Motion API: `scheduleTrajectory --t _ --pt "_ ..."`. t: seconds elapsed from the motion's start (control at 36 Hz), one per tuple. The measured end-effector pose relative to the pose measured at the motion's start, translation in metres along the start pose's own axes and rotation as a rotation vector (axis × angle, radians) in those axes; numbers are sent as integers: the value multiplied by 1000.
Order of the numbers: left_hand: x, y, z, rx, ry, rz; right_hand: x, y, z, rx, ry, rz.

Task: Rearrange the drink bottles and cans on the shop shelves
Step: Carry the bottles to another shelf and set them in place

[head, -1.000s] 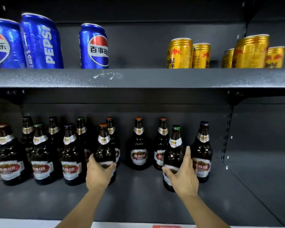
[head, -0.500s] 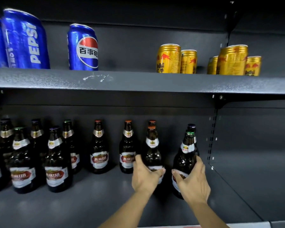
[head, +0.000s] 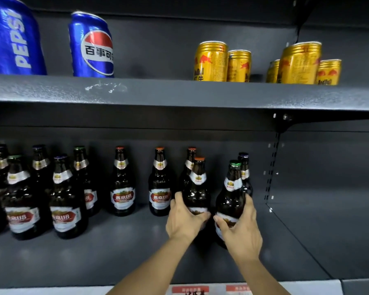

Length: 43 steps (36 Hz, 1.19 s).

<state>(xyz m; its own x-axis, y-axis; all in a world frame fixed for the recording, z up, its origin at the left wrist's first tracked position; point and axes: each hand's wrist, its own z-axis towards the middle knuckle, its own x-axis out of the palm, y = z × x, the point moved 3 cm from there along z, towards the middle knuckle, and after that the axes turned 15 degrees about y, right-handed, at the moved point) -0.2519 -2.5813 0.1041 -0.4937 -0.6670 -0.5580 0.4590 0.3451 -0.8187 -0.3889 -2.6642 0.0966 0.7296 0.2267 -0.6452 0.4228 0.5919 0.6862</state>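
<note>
We see left hand [head: 184, 220] wrapped round lower body of orange-capped bottle [head: 197, 188]; right hand [head: 242, 227] wrapped round green-capped bottle [head: 231, 194]. Both bottles upright on lower shelf [head: 115, 252], side by side near right end, just ahead of back-row bottles. More brown bottles [head: 66, 199] grouped at left. Upper shelf [head: 179, 92]: blue cans [head: 92, 45] left, gold cans [head: 211, 61] right.

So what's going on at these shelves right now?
A person is rearranging beer bottles on the lower shelf. The left hand grips an orange-capped bottle; the right hand grips a green-capped bottle beside it. Pepsi cans and gold Red Bull cans stand on the shelf above.
</note>
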Motion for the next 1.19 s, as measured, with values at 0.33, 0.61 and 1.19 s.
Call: scheduleTrajectory --t 0.33,0.61,1.19 --pt "-20 22 3 76 36 -25 17 71 -24 -462 -400 -151" --pt "-138 86 54 -53 -421 -98 97 77 -10 -165 -272 72" --pt "-118 82 19 -39 -167 -107 102 64 -4 -79 -196 -13"
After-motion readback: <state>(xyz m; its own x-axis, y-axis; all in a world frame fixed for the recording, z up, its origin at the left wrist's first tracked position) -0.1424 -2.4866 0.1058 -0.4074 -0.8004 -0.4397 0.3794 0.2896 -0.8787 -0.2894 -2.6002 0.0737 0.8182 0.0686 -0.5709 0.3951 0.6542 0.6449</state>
